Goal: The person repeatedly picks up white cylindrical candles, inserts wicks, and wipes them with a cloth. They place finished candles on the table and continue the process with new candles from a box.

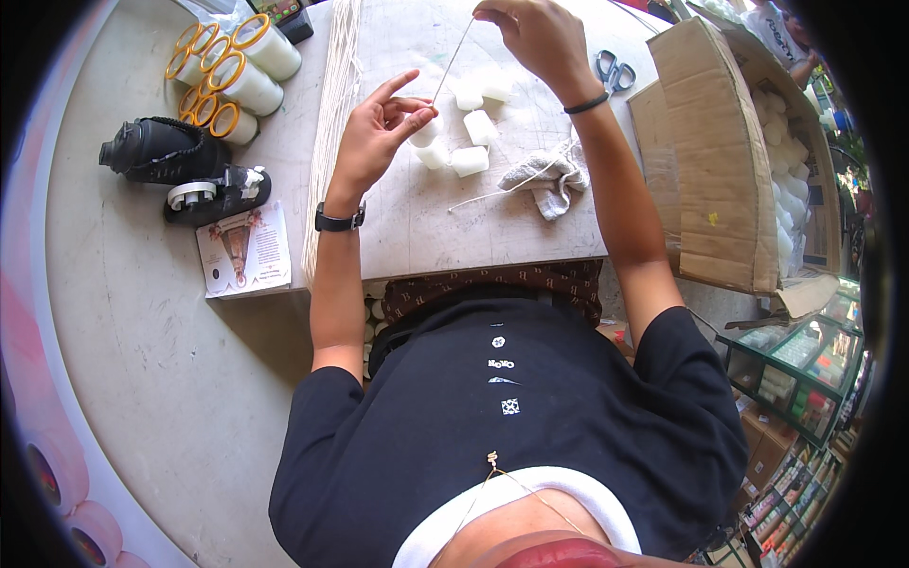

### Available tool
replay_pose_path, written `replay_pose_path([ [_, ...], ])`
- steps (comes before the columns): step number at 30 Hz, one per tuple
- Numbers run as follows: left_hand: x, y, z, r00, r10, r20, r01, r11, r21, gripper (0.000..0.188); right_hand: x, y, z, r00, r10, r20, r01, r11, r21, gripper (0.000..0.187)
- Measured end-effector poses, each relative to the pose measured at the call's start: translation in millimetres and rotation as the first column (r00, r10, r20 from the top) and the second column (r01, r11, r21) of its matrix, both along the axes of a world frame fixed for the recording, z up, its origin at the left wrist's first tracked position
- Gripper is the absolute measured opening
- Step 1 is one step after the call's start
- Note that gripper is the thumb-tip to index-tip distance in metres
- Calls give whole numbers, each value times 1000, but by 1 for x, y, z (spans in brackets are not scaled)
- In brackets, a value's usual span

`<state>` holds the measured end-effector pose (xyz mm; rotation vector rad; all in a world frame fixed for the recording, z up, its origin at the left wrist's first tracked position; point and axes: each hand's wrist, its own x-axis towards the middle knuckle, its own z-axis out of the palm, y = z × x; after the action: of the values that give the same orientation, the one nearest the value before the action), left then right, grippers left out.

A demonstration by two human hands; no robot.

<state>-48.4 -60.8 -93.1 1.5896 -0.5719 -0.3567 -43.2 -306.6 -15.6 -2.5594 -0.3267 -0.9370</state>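
Observation:
A thin white wick (454,62) is stretched at a slant between my two hands. My left hand (383,131) pinches its lower end between thumb and fingertips, index finger raised. Farther off and to the right, my right hand (540,43) is closed on the upper end. Several short white candles stand or lie on the table below, among them a candle (480,128) between my arms and a candle (471,162) nearer me. Another candle (431,154) sits just under my left hand; whether the hand touches it, I cannot tell.
Long white wicks (331,123) lie along the table (398,237) at left. Beyond them are gold-rimmed jars (251,85), a black bottle (161,151), and a printed card (243,251). At right are a grey cloth (549,180), scissors (615,71) and a cardboard box (720,161) of white candles.

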Motion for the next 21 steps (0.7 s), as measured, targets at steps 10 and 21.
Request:
replay_pose_path([
  [10, -3, -7, 14, 996, 42, 81, -52, 992, 118, 49, 4, -1, 15, 986, -11, 169, 13, 1000, -8, 6],
  [21, 23, -22, 23, 933, -280, -226, 276, 960, -47, 65, 7, 30, 24, 946, 316, 79, -323, 941, 104, 9],
])
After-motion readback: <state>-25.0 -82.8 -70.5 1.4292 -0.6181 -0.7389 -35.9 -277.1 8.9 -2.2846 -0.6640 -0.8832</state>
